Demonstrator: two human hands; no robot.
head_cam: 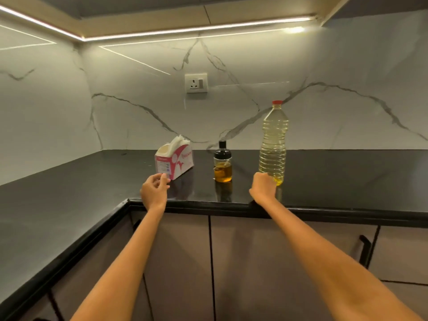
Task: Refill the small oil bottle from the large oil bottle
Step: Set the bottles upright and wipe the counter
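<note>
A large clear plastic oil bottle [274,140] with a red cap stands upright on the black counter [92,181], filled with pale yellow oil. To its left stands a small glass oil bottle [222,163] with a black lid, about half full of amber oil. My right hand [262,187] is curled at the base of the large bottle and touches its lower left side; a grip cannot be confirmed. My left hand [154,188] hovers over the counter's front edge with fingers loosely bent and apart, just in front of a tissue box, holding nothing.
A pink and white tissue box [173,159] sits left of the small bottle. A wall socket [196,82] is set in the marble backsplash. The counter turns a corner to the left. Cabinet doors with a black handle [365,251] lie below the edge.
</note>
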